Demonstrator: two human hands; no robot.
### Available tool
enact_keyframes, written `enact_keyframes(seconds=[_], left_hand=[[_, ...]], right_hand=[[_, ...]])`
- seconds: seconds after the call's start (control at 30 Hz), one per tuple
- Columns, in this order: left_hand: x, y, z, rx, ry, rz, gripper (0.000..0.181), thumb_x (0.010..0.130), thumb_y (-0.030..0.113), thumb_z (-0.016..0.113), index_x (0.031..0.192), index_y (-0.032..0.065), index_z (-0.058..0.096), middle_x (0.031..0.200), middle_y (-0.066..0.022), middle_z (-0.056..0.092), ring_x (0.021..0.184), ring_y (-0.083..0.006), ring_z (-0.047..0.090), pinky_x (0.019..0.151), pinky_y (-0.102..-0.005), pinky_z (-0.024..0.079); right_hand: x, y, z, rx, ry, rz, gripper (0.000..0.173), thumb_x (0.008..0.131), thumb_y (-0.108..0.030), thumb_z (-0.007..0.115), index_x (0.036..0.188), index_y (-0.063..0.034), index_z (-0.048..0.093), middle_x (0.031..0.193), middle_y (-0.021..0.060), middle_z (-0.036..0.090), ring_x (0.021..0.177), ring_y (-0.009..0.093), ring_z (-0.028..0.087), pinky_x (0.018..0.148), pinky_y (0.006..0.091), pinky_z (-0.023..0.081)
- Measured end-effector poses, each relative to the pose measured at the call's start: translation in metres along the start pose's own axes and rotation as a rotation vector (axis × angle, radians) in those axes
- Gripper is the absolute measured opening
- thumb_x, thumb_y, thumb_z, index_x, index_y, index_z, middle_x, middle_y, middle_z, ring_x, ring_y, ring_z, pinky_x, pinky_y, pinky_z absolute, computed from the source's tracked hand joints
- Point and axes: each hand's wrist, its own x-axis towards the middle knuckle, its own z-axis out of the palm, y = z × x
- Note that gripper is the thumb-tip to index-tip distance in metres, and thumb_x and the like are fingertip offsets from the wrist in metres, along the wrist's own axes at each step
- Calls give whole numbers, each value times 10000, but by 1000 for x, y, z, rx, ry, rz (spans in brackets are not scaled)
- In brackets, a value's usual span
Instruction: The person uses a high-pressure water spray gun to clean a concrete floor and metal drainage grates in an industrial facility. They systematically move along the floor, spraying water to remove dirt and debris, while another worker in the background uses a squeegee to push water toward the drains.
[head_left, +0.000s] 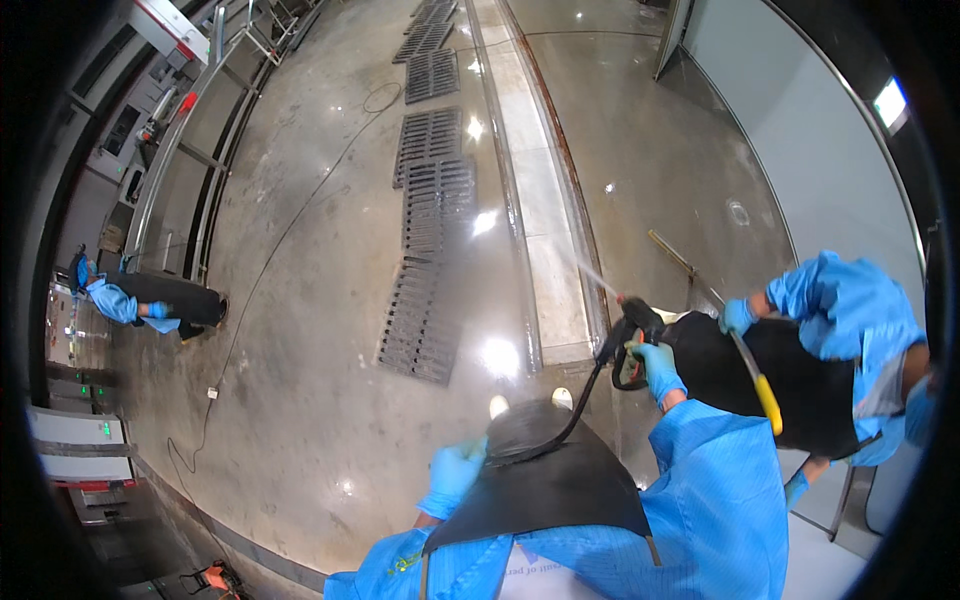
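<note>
My right hand (658, 369), in a blue glove, is closed on the grip of a black pressure washer gun (636, 330). Water sprays from its tip towards the long pale floor channel (551, 217). A black hose (577, 409) runs down from the gun across my dark apron (562, 487). My left hand (456, 472), gloved too, is closed around the hose at the apron's left side. Dark slotted drain grates (420, 322) lie in a row on the wet floor, left of the channel.
A co-worker (855, 322) close on the right holds a long pole with a yellow grip (767, 405). Another person (150, 300) stands by a metal frame (176, 135) at the left. A thin cable (274, 251) crosses the floor. A pale wall panel (810, 120) stands at the right.
</note>
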Motion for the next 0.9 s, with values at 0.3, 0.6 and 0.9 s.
enact_keyframes(seconds=[0.3, 0.6, 0.9], left_hand=[[12, 40, -30, -25, -43, 59, 289, 818, 296, 583, 808, 19, 662, 593, -174, 586, 485, -255, 584, 479, -343, 436], [30, 33, -42, -35, -101, 99, 304, 842, 263, 566, 696, 4, 635, 531, -115, 549, 444, -186, 515, 447, -301, 409], [29, 57, -28, 106, -222, 321, 319, 819, 296, 572, 642, 35, 618, 577, -179, 549, 522, -347, 556, 482, -400, 434]], right_hand=[[-19, 67, -38, 154, 49, 97, 178, 748, -93, 561, 845, 40, 626, 680, 90, 610, 557, 183, 569, 521, 288, 458], [-32, 68, -68, 157, 31, 327, 223, 764, -135, 522, 881, 20, 630, 733, 95, 620, 607, 198, 581, 558, 297, 480], [-51, 39, -103, 25, 197, 298, 209, 733, -75, 503, 891, 17, 604, 740, 122, 620, 587, 226, 577, 526, 325, 492]])
